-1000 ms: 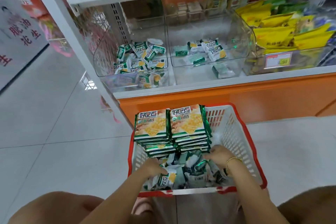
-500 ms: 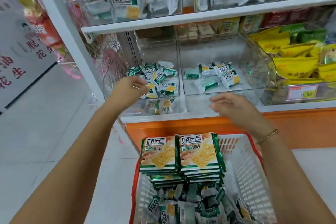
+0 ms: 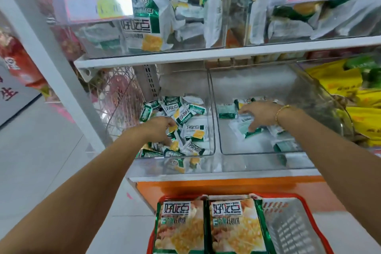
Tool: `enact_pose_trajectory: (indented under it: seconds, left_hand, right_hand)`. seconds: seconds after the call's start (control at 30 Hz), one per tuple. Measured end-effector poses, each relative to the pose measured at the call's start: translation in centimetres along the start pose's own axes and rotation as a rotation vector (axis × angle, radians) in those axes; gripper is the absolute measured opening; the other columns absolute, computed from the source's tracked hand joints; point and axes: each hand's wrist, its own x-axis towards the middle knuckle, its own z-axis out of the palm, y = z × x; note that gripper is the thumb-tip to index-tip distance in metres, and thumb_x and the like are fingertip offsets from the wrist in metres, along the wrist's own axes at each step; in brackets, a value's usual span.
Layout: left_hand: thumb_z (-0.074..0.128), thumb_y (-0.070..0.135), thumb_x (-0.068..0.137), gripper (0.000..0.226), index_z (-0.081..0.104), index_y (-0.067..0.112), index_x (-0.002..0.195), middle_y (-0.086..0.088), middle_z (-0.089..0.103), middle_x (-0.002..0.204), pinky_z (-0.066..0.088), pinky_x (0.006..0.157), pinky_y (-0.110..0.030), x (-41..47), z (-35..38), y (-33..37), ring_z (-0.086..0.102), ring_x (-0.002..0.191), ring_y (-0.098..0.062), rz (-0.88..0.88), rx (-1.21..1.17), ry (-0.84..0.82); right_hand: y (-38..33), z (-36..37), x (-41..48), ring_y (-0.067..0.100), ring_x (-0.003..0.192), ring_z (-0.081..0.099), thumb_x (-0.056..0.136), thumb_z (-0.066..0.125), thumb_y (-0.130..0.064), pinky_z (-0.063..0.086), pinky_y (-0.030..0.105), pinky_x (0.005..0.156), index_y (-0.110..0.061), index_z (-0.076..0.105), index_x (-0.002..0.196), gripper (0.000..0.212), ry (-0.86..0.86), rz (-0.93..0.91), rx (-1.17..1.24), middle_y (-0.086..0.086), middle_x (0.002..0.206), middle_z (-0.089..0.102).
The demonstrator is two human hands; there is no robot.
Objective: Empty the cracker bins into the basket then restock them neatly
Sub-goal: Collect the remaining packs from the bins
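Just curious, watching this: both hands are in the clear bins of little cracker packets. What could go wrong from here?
1. The left hand grips several small packets at once; some might slip and land on the floor, not in the basket.
2. Large packs stacked in the basket cover much of its opening, so dropped packets could slide off.
3. The bracelet by the right hand could snag a wrapper.

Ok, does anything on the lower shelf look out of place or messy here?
Nothing looks damaged or spilled. The cracker packets in the left bin lie in a loose jumble at all angles. In the right bin one stray packet sits alone near the front, apart from the few farther back.
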Motion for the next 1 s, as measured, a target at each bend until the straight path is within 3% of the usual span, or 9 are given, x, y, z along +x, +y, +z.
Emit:
enact_pose_trajectory:
  seconds: [0.2, 0.3, 0.37, 0.47, 0.53, 0.6, 0.7, 0.87, 1.0]
  left_hand:
    - [0.061, 0.053, 0.085, 0.07, 0.039, 0.015, 0.141, -0.01, 0.036, 0.149, 0.034, 0.104, -0.034, 2.6, -1.3, -0.6, 0.04, 0.13, -0.026, -0.068, 0.116, -0.081]
    - [0.061, 0.058, 0.082, 0.041, 0.055, 0.017, 0.087, -0.01, 0.059, 0.102, 0.041, 0.079, -0.028, 3.6, -1.6, -0.5, 0.052, 0.091, -0.02, -0.123, 0.107, -0.086]
    - [0.065, 0.056, 0.079, 0.044, 0.055, 0.013, 0.078, -0.005, 0.056, 0.087, 0.041, 0.073, -0.027, 4.1, -1.9, -0.1, 0.053, 0.082, -0.02, -0.122, 0.109, -0.129]
    - [0.071, 0.053, 0.076, 0.044, 0.061, 0.01, 0.077, -0.012, 0.061, 0.089, 0.043, 0.077, -0.03, 4.7, -2.3, 0.2, 0.058, 0.083, -0.023, -0.134, 0.108, -0.188]
    - [0.072, 0.051, 0.076, 0.056, 0.065, -0.001, 0.095, -0.025, 0.063, 0.106, 0.047, 0.085, -0.036, 4.7, -2.3, 0.4, 0.062, 0.098, -0.033, -0.143, 0.089, -0.197]
    - [0.071, 0.05, 0.077, 0.073, 0.055, -0.011, 0.115, -0.024, 0.056, 0.125, 0.044, 0.095, -0.04, 4.7, -2.3, 0.4, 0.056, 0.113, -0.036, -0.156, 0.067, -0.177]
    - [0.074, 0.049, 0.074, 0.079, 0.051, -0.005, 0.127, -0.022, 0.051, 0.132, 0.044, 0.097, -0.04, 4.5, -2.6, 0.4, 0.054, 0.117, -0.036, -0.141, 0.029, -0.19]
    - [0.075, 0.043, 0.076, 0.062, 0.056, 0.002, 0.118, -0.011, 0.057, 0.12, 0.045, 0.085, -0.032, 3.5, -4.2, 0.4, 0.052, 0.094, -0.023, -0.094, 0.151, -0.158]
    - [0.076, 0.04, 0.076, 0.053, 0.06, 0.004, 0.112, -0.011, 0.064, 0.11, 0.043, 0.073, -0.029, 2.3, -5.6, 0.9, 0.056, 0.088, -0.021, -0.041, 0.045, -0.008]
  right_hand:
    - [0.4, 2.0, 2.7, 0.024, 0.124, 0.047, 0.073, 0.081, -0.029, 0.039, 0.028, 0.098, -0.018, 0.037, 0.144, 0.083, -0.138, -0.051, -0.158, 0.007, 0.141, 0.047]
    - [0.6, 2.4, 2.8, 0.023, 0.12, 0.049, 0.076, 0.078, -0.032, 0.04, 0.027, 0.09, -0.016, 0.039, 0.142, 0.078, -0.097, -0.07, -0.209, 0.006, 0.135, 0.05]
    - [0.7, 2.2, 2.6, 0.021, 0.118, 0.05, 0.077, 0.077, -0.036, 0.041, 0.026, 0.089, -0.016, 0.041, 0.139, 0.074, -0.061, -0.073, -0.207, 0.005, 0.132, 0.052]
    - [0.8, 1.0, 2.3, 0.019, 0.099, 0.051, 0.075, 0.077, -0.039, 0.04, 0.027, 0.077, -0.016, 0.051, 0.122, 0.059, 0.03, -0.096, -0.13, 0.004, 0.118, 0.057]
    - [0.7, -0.2, 2.6, 0.018, 0.091, 0.048, 0.075, 0.077, -0.041, 0.039, 0.027, 0.072, -0.015, 0.053, 0.115, 0.053, 0.084, -0.093, -0.069, 0.004, 0.11, 0.057]
    - [0.4, -1.1, 3.7, 0.019, 0.09, 0.05, 0.075, 0.077, -0.042, 0.039, 0.028, 0.07, -0.012, 0.054, 0.113, 0.053, 0.114, -0.092, -0.023, 0.007, 0.109, 0.058]
    - [-0.3, -1.5, 6.0, 0.02, 0.089, 0.05, 0.074, 0.076, -0.047, 0.036, 0.027, 0.065, -0.01, 0.055, 0.112, 0.057, 0.107, -0.067, 0.024, 0.009, 0.109, 0.059]
    - [-1.0, -2.1, 8.4, 0.023, 0.111, 0.052, 0.077, 0.074, -0.049, 0.043, 0.027, 0.09, -0.012, 0.051, 0.132, 0.071, 0.018, -0.071, 0.151, 0.007, 0.131, 0.053]
    - [-0.8, -3.1, 8.9, 0.025, 0.128, 0.046, 0.085, 0.065, -0.048, 0.038, 0.033, 0.106, -0.009, 0.04, 0.144, 0.076, -0.145, -0.039, 0.173, 0.008, 0.145, 0.044]
